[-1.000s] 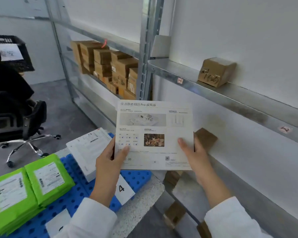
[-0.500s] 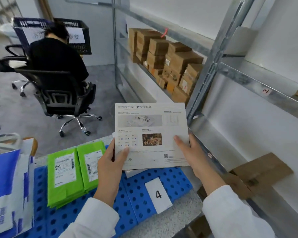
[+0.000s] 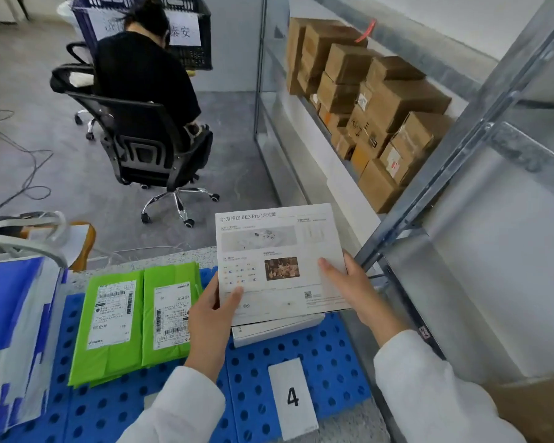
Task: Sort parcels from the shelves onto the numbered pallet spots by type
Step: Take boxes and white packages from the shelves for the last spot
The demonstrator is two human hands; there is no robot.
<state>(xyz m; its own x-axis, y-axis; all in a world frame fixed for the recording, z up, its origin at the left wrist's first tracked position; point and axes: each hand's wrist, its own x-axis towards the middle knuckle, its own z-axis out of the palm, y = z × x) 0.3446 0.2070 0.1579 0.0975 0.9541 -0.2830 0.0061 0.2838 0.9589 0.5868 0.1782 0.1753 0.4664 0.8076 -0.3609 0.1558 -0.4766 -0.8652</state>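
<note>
Beside the metal shelving (image 3: 461, 155), over the blue pallet (image 3: 333, 356), we are holding the white box (image 3: 279, 251), left hand (image 3: 210, 314) and right hand (image 3: 355, 289) fingers (image 3: 328, 266) curled round its sides, seemingly placing it by the 4 card (image 3: 291, 398), where a matching box (image 3: 275, 330) just below our fingers probably calls for a level lowering.

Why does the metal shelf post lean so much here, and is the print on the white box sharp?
Head view: the wide-angle lens likely slants the shelf post; the white box has a readable heading but smeared small print; soft light leaves no glare on it; the 4 label is crisp.
</note>
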